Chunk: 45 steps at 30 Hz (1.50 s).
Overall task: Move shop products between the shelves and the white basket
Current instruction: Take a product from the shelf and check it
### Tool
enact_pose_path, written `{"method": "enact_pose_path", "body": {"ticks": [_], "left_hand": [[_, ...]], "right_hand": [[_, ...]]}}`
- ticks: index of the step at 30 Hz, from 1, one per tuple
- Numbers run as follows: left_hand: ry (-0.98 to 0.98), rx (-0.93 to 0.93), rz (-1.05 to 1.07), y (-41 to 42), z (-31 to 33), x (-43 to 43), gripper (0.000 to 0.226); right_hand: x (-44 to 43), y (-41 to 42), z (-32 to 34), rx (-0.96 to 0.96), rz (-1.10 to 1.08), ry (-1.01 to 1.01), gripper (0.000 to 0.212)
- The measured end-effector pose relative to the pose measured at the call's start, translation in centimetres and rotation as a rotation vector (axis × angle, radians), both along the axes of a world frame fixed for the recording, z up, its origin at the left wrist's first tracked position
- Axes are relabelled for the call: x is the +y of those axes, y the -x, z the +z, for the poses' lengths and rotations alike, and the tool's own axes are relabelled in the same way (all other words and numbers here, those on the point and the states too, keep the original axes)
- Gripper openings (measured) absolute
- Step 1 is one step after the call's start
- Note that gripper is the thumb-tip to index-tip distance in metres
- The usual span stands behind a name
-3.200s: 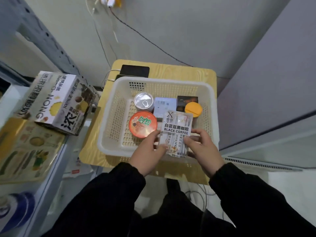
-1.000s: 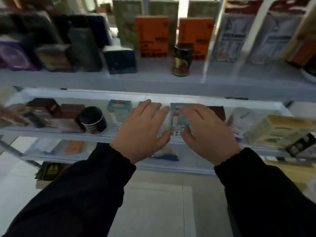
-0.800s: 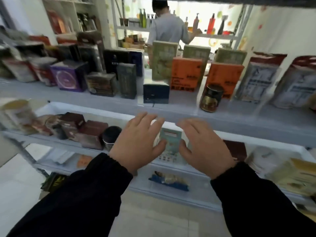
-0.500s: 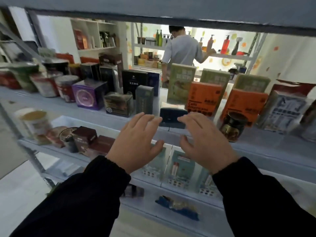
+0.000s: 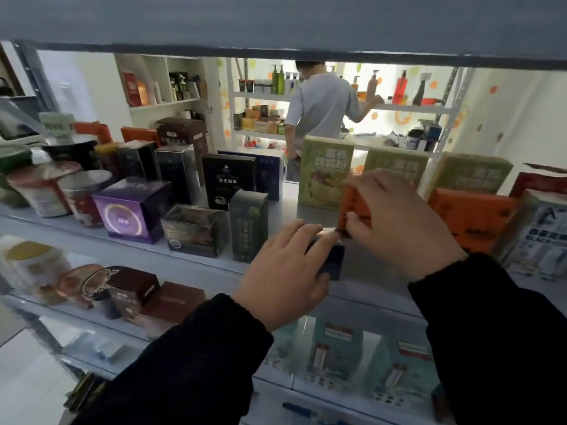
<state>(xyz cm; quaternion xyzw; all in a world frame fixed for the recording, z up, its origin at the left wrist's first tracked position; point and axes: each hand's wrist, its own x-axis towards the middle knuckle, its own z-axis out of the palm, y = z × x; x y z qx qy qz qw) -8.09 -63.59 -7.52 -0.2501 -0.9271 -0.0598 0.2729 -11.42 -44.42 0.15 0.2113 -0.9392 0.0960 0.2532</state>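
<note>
My left hand (image 5: 283, 271) reaches onto the middle shelf (image 5: 196, 256), its straight fingers lying over the top of a small dark blue box (image 5: 333, 262). My right hand (image 5: 399, 222) hovers just right of that box, fingers spread in front of an orange box (image 5: 356, 207); I see nothing held in it. Whether its thumb touches the blue box is unclear. The white basket is out of view.
Dark boxes (image 5: 228, 179), a purple box (image 5: 132, 210) and tubs fill the shelf's left; green boxes (image 5: 325, 173) and orange boxes (image 5: 469, 216) stand behind and right. A shelf board (image 5: 276, 23) hangs overhead. Lower shelves hold brown and teal boxes (image 5: 334, 354). A person (image 5: 322, 108) stands beyond.
I turned from the basket, where I held a black coffee packet, to the shelves. Both hands, holding nothing, rose from the lower shelf to the middle one and reached the dark blue box.
</note>
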Motion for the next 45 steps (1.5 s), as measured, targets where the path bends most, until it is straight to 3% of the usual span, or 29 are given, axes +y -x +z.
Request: {"method": "enact_pose_path", "body": {"ticks": [9,11,16,20,23,25,28,33,37,41,43,45], "left_hand": [[0.045,0.131,-0.131,2.2,-1.1,-1.4,0.056],[0.026,0.131,-0.165,2.2,-1.2,-1.8,0.055],[0.036,0.002,-0.174,1.8,-0.9,-2.3,0.068],[0.061,-0.051,-0.155,1.1,-1.1,-2.6,0.081],[-0.011,-0.016,-0.166,0.2,-0.7,-3.2,0.082],[-0.115,0.021,-0.208,-1.0,-0.4,-3.4,0.081],[-0.430,-0.097,-0.257,-3.4,0.6,-3.3,0.085],[-0.669,-0.102,-0.222,-5.8,1.9,-2.3,0.085],[-0.710,-0.045,-0.204,-7.0,1.4,-1.7,0.049],[-0.890,-0.165,-0.180,-10.4,0.7,-0.2,0.032],[-1.077,-0.273,-0.170,-12.7,0.0,0.6,0.026],[-1.260,-0.372,-0.154,-14.5,-1.0,1.3,0.018]], "right_hand": [[-0.4,3.5,2.7,-0.197,-0.311,-0.197,0.079],[-0.7,3.9,2.4,-0.206,-0.370,-0.262,0.074],[-1.7,3.1,2.3,-0.210,-0.432,-0.305,0.038],[-2.0,0.7,2.6,-0.143,-0.417,-0.250,0.040],[-1.8,-2.2,2.9,0.070,-0.388,-0.163,0.047],[-1.6,-4.5,2.7,0.213,-0.306,-0.072,0.048],[-1.7,-7.8,2.6,0.339,-0.175,0.011,0.051],[-2.0,-11.1,2.5,0.339,0.076,-0.008,0.058],[-0.8,-12.0,1.6,0.270,0.273,0.071,0.060],[0.4,-13.3,0.2,0.199,0.334,0.387,0.057],[0.6,-14.2,-1.1,0.063,0.310,0.590,0.064],[0.6,-15.1,-2.5,-0.196,0.271,0.755,0.076]]}}
